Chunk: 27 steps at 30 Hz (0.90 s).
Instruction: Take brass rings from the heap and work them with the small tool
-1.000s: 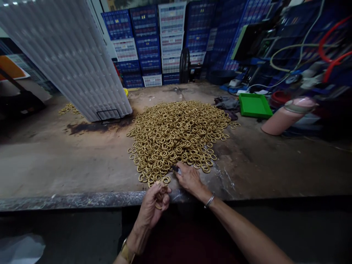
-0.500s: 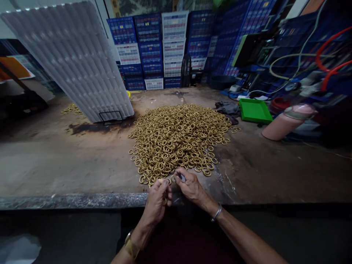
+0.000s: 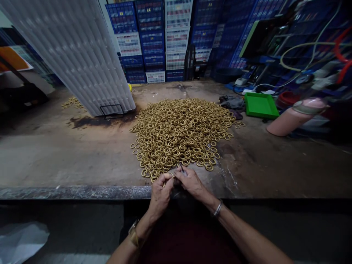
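Note:
A large heap of brass-coloured rings (image 3: 181, 135) lies on the worktable in front of me. My left hand (image 3: 161, 194) is closed at the heap's near edge, with a ring (image 3: 172, 176) pinched between thumb and fingers. Close beside it, my right hand (image 3: 194, 185) is closed around a small dark tool (image 3: 182, 168), whose thin tip shows above the fingers; its kind I cannot make out. The fingertips of both hands meet at the ring. Part of the ring is hidden by the fingers.
A tall stack of pale corrugated sheets (image 3: 79, 55) leans on the table (image 3: 68, 157) at left, beside a black wire stand (image 3: 112, 111). At right are a green tray (image 3: 261, 105) and a pink bottle (image 3: 295, 119). Stacked blue and white crates (image 3: 154, 42) stand behind.
My hands have come together, and the left one has turned so its fingers bring a ring to my right fingertips. The dark tool now points more upright. The view has tilted slightly down.

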{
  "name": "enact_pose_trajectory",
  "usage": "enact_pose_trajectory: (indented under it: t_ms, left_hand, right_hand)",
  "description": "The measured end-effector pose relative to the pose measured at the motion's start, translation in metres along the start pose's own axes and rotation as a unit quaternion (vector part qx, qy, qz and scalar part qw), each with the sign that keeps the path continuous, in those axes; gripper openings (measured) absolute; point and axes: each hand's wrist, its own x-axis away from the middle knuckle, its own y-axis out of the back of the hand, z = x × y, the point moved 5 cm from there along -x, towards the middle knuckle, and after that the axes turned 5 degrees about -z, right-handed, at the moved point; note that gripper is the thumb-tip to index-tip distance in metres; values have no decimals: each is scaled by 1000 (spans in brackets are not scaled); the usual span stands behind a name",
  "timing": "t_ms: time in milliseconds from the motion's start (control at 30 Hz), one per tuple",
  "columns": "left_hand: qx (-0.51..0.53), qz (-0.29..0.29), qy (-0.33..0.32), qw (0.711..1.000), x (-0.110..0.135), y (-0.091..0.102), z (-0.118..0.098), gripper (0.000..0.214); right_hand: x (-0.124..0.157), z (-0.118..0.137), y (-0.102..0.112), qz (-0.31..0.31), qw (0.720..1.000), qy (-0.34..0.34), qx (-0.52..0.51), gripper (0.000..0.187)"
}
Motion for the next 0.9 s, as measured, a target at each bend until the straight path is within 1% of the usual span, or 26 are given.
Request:
enact_pose_trajectory:
  t_ms: [67, 100, 167, 267, 367, 467, 533, 600, 667, 733, 900]
  left_hand:
    - [23, 23, 61, 998, 1, -2, 7, 28]
    - [37, 33, 81, 995, 2, -3, 9, 30]
    - [70, 48, 97, 992, 2, -4, 12, 30]
    - [111, 57, 104, 987, 3, -4, 13, 28]
    - [135, 55, 107, 984, 4, -3, 12, 27]
    - [147, 53, 107, 982, 6, -2, 10, 27]
    - [150, 47, 100, 982, 5, -2, 9, 27]
    - [154, 40, 94, 983, 4, -2, 9, 26]
    - [158, 33, 91, 983, 4, -1, 10, 26]
    - [159, 29, 89, 983, 4, -1, 11, 27]
    - [143, 20, 85, 986, 4, 0, 12, 30]
  right_hand:
    - [0, 1, 1, -12, 1000, 5, 17, 21]
    - [0, 2, 1, -16, 999, 10, 27, 20]
    - [0, 4, 1, -16, 999, 19, 34, 20]
    - [1, 7, 1, -10, 999, 27, 25, 20]
    - [-1, 6, 1, -11, 999, 30, 19, 20]
    - [-1, 2, 4, -36, 997, 47, 59, 17]
    - [1, 2, 6, -47, 989, 90, 108, 15]
    - [7, 4, 4, -25, 976, 146, 158, 13]
    - [13, 5, -2, 14, 962, 184, 202, 11]
    - [18, 5, -5, 35, 951, 200, 233, 11]
    - [21, 7, -8, 28, 942, 208, 262, 14]
